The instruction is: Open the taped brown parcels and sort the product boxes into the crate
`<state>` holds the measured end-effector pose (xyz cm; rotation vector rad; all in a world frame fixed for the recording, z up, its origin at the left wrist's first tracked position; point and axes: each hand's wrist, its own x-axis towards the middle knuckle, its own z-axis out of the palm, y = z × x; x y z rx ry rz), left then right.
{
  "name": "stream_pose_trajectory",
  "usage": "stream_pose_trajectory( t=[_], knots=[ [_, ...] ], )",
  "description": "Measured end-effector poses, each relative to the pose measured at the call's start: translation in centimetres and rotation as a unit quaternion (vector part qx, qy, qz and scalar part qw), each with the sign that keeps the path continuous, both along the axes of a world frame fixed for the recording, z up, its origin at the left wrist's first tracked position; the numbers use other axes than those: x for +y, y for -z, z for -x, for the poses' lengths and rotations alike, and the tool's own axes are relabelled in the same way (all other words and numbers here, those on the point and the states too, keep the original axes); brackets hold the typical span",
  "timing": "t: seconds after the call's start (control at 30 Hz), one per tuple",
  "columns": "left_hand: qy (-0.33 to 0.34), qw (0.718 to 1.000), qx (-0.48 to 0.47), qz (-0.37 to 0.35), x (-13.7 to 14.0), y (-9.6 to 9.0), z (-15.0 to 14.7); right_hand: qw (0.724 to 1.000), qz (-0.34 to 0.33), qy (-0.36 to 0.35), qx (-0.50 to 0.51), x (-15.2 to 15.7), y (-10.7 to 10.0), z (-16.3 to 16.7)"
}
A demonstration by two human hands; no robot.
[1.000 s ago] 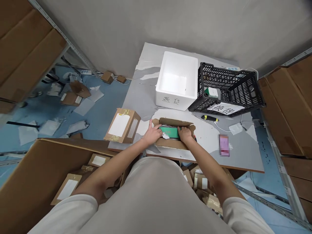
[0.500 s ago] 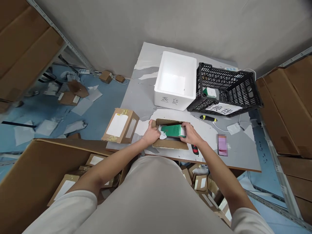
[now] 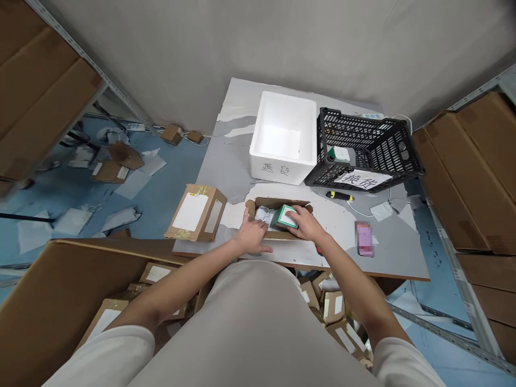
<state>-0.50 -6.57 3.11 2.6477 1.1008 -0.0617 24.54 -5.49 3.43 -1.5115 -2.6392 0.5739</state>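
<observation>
An open cardboard carton (image 3: pixel 278 235) lies near the table's front edge, with crumpled white paper (image 3: pixel 263 215) at its left end. In it a green box (image 3: pixel 278 217) is tilted up, its white-labelled end toward the right. The fingers of my right hand (image 3: pixel 306 223) are closed around that end. My left hand (image 3: pixel 252 234) rests at the carton's left front corner, fingers and thumb spread, holding nothing.
Left of the carton stands a taped, labelled cardboard box (image 3: pixel 196 213). Behind are a white foam box (image 3: pixel 282 171) and a black plastic crate (image 3: pixel 365 183) holding a green-and-white box. A yellow-black cutter (image 3: pixel 339 195) and a phone (image 3: pixel 365 239) lie to the right.
The green box has gone from lying lengthwise to tilted, its labelled end raised by my right hand. My left hand has opened, its thumb now spread toward the table's front edge.
</observation>
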Motion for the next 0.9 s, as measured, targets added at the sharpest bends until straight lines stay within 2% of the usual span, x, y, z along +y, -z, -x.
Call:
stream_pose_trajectory(
  t=[0.13, 0.23, 0.33, 0.43, 0.57, 0.67, 0.73, 0.8, 0.87, 0.9],
  knots=[
    [0.000, 0.998, 0.050, -0.043, -1.1, 1.3, -0.4, 1.000, -0.007, -0.009, 0.002, 0.4, -0.1, 0.4],
    [-0.017, 0.994, 0.064, -0.090, -0.8, 2.1, -0.9, 0.999, -0.031, -0.008, 0.029, 0.8, -1.2, 0.4],
    [-0.023, 0.989, 0.059, -0.132, 0.5, 2.4, -1.2, 0.993, -0.083, 0.006, 0.083, 1.2, -3.6, -0.4],
    [-0.036, 0.989, 0.030, -0.141, 2.9, 2.7, -1.7, 0.972, -0.171, 0.031, 0.156, 1.1, -6.7, -1.9],
    [-0.083, 0.991, -0.013, -0.103, 6.7, 2.4, -2.6, 0.924, -0.273, 0.134, 0.232, -0.6, -9.5, -4.1],
    [-0.100, 0.991, -0.044, -0.075, 7.9, 1.3, -2.5, 0.883, -0.299, 0.222, 0.287, -2.4, -9.2, -5.0],
    [-0.112, 0.988, -0.086, -0.064, 7.2, 0.2, -2.1, 0.853, -0.299, 0.253, 0.344, -3.6, -8.1, -5.1],
    [-0.148, 0.974, -0.166, -0.039, 5.2, -0.8, -1.5, 0.814, -0.291, 0.283, 0.415, -4.8, -6.6, -4.6],
    [-0.207, 0.934, -0.291, 0.021, 2.6, -1.5, -1.3, 0.765, -0.272, 0.327, 0.484, -6.1, -4.9, -3.6],
    [-0.236, 0.898, -0.365, 0.069, 1.3, -1.7, -1.4, 0.737, -0.255, 0.352, 0.518, -6.9, -4.0, -2.8]
  ],
)
